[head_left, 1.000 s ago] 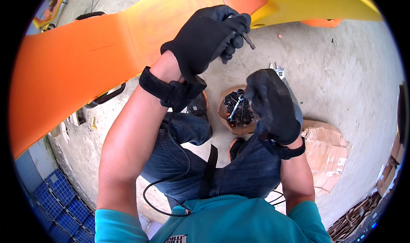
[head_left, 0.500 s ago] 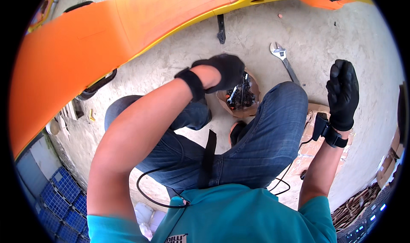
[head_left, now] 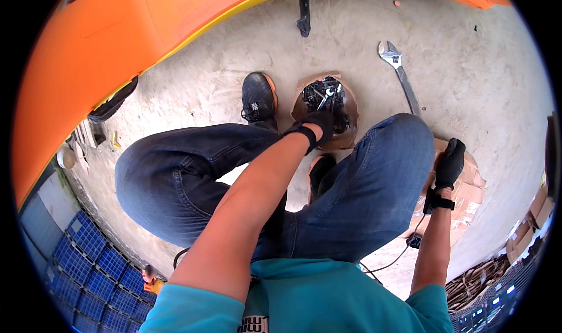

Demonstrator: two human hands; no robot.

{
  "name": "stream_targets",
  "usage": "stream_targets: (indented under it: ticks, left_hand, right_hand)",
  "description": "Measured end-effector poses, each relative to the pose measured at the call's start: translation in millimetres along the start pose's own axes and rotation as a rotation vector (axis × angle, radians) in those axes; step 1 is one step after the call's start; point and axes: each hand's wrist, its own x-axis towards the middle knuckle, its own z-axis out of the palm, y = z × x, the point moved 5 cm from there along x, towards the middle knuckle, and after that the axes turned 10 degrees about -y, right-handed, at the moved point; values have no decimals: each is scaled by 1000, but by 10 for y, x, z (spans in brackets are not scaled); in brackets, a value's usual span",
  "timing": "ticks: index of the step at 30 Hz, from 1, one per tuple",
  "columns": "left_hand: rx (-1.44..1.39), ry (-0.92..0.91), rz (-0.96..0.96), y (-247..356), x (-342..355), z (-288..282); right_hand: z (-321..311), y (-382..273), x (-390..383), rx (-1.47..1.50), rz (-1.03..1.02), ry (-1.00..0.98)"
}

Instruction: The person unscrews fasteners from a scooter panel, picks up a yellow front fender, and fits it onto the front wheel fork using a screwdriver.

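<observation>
My left hand, in a black glove, reaches down into the near side of an open cardboard box between my feet. Its fingers are lost among the dark metal parts, so their grip is hidden. A shiny wrench lies on top of those parts, just beyond the hand. My right hand, also gloved in black, is beside my right knee above a flattened piece of cardboard. Its fingers look curled in, and nothing shows in them.
A large adjustable wrench lies on the concrete floor beyond my right knee. An orange and yellow panel spans the far left, with a black bracket below its edge. Blue crates stand at lower left; a cable trails near my right arm.
My left hand has come down and nearer, into the box it was hovering beside. My right hand has lowered toward my knee and its fingers have curled. My left leg has swung outward.
</observation>
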Motion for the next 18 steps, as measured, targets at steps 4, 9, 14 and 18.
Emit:
stream_targets:
  ticks: [4,9,14,18]
  left_hand:
    - [-253,71,-59,-110,-21,213]
    - [-254,96,-41,-219,133,272]
    - [-223,81,-22,-214,253,227]
    - [-263,97,-47,-213,232,245]
  right_hand:
    - [39,-47,-13,18,30,-40]
    - [43,15,54,102,98,-89]
    - [96,153,96,33,70,-82]
    - [123,232,115,132,113,-97]
